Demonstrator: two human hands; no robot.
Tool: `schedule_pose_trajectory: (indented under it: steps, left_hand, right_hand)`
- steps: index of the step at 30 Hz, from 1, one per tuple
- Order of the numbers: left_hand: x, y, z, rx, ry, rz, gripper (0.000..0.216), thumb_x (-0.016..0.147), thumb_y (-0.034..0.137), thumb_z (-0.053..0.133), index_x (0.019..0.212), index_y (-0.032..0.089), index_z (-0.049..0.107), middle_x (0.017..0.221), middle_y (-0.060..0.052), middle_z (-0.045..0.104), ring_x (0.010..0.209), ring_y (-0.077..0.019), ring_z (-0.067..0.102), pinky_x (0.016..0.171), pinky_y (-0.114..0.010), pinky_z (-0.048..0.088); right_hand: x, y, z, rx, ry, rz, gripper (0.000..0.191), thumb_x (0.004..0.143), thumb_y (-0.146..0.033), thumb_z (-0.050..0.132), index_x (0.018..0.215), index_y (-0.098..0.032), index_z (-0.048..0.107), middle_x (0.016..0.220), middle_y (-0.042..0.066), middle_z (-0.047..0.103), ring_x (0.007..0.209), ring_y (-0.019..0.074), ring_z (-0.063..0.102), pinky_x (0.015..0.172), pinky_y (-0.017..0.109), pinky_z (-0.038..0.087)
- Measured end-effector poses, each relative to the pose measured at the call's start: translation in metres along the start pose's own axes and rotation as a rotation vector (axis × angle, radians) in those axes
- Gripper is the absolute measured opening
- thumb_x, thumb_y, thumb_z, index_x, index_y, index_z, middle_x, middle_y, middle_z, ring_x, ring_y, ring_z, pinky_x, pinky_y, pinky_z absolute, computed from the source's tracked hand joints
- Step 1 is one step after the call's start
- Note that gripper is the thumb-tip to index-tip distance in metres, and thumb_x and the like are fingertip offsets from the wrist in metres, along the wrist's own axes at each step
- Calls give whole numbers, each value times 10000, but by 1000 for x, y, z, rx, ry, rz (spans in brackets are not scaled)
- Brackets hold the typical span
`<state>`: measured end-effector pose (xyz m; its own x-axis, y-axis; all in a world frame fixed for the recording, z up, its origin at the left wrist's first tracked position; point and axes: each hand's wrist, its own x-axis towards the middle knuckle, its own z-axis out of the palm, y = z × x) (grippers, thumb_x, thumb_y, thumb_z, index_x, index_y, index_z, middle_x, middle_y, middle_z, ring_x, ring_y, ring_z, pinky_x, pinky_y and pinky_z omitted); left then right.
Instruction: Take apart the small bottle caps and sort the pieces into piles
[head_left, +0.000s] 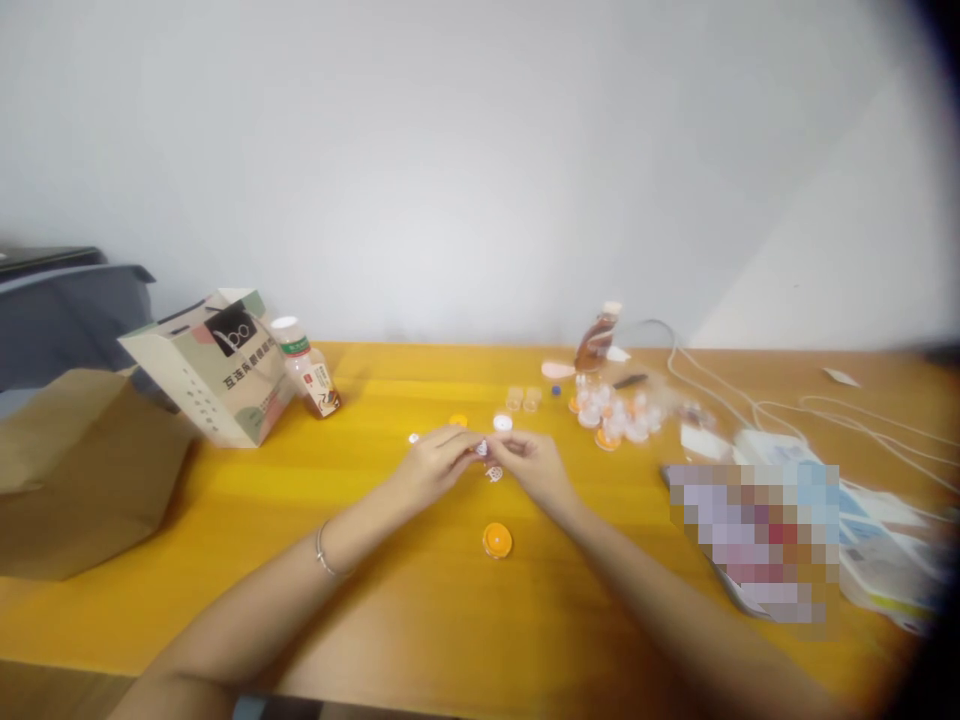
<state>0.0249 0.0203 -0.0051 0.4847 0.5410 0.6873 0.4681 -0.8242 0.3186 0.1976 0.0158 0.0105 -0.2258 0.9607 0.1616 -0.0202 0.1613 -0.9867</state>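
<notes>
Our left hand point(439, 465) and right hand point(531, 463) pinch one small whitish piece point(482, 449) between them, axis unclear, round orange disc point(497, 540) lying nearer the yellow wooden table's point(390, 620) front edge.

1. The left forearm point(274, 590) slants up from the lower left of the frame, its wrist left of centre.
2. The right forearm point(667, 590) slants up from the lower right.
3. Just below the frame's centre, the left hand point(435, 465) and right hand point(538, 470) face each other, fingertips pinched close together.
</notes>
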Motion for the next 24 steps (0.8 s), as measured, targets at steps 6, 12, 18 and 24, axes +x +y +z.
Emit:
schedule_pose_trajectory:
  steps: [6,12,18,24]
  left_hand:
    - [-4,1,5,59,-23,24,171,903,210,448,1010,173,576,891,-60,636,807,-139,596,741,-254,489]
    - [-11,6,18,54,40,59,181,897,194,449,1035,163,563,892,-69,636,816,-145,600,748,-270,508]
    - [-19,6,27,-79,25,18,231,875,202,500,1098,166,547,984,-81,635,905,-156,602,819,-279,508]
    - [-29,0,31,42,21,83,248,863,185,517,1110,182,546,983,-74,653,880,-165,612,771,-302,499]
  right_hand:
    - [-4,5,1,-14,36,4,147,655,-323,654,672,-181,686,666,18,700,618,169,652,618,281,528]
    - [-13,15,-2,-5,84,5,146,648,-325,648,642,-182,680,601,3,676,595,160,633,638,284,517]
    - [-17,35,-7,191,98,242,190,620,-342,679,702,-172,661,620,15,679,555,132,612,584,258,497]
    - [-21,41,-6,280,50,315,211,603,-320,726,711,-170,624,605,-18,652,556,88,580,597,218,458]
